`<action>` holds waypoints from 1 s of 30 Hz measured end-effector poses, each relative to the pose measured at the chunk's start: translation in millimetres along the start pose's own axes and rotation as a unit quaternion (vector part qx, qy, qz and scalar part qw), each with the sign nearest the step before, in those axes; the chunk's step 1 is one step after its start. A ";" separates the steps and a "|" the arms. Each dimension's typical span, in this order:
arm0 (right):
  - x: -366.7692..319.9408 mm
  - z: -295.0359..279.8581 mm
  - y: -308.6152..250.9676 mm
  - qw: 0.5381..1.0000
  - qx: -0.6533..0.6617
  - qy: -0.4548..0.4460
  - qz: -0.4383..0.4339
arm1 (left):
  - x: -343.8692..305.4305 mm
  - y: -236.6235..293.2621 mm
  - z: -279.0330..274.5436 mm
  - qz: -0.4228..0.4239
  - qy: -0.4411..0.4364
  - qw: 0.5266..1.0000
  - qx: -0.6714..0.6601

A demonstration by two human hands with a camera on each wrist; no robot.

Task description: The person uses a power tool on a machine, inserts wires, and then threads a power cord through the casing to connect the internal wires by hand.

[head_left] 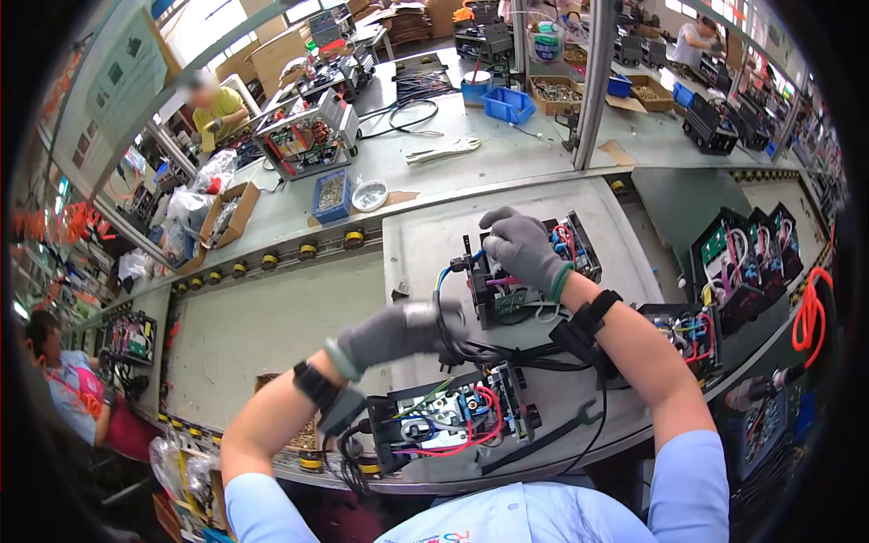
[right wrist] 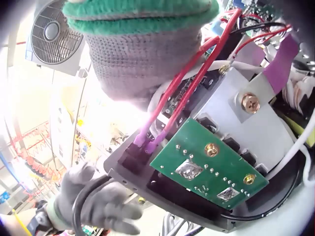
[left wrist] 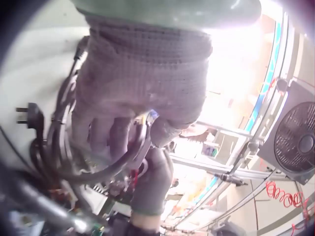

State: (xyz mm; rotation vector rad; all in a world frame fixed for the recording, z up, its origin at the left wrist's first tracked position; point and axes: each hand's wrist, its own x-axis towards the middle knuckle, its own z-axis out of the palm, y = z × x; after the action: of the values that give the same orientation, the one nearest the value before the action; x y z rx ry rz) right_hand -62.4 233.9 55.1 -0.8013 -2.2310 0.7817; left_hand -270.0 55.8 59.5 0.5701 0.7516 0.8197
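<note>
My gloved left hand, blurred in the head view, holds a black power cable that loops past its fingers. The cable's blue and yellow wires lead up to the end panel of an open black-cased electronic unit. My gloved right hand is over this unit near that panel, fingers bent downward; their tips are hidden and I cannot tell what they hold. In the right wrist view the unit shows a green circuit board, red wires and a purple strip. A three-pin plug hangs beside the left hand.
A second open unit stands close to my body, with a dark tool beside it. Bundled black cables lie between the units. More units stand at right, near a coiled orange hose. Parts boxes line the back bench.
</note>
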 end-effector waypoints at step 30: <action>-5.8 -64.4 28.8 0.916 0.287 0.150 0.238 | 79.3 49.6 7.0 0.033 0.249 0.856 0.452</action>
State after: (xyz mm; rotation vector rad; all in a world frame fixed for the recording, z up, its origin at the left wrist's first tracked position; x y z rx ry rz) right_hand -3.2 268.1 73.0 -1.0803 -1.4220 1.3566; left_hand -249.8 146.9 69.5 1.2503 1.6327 0.6420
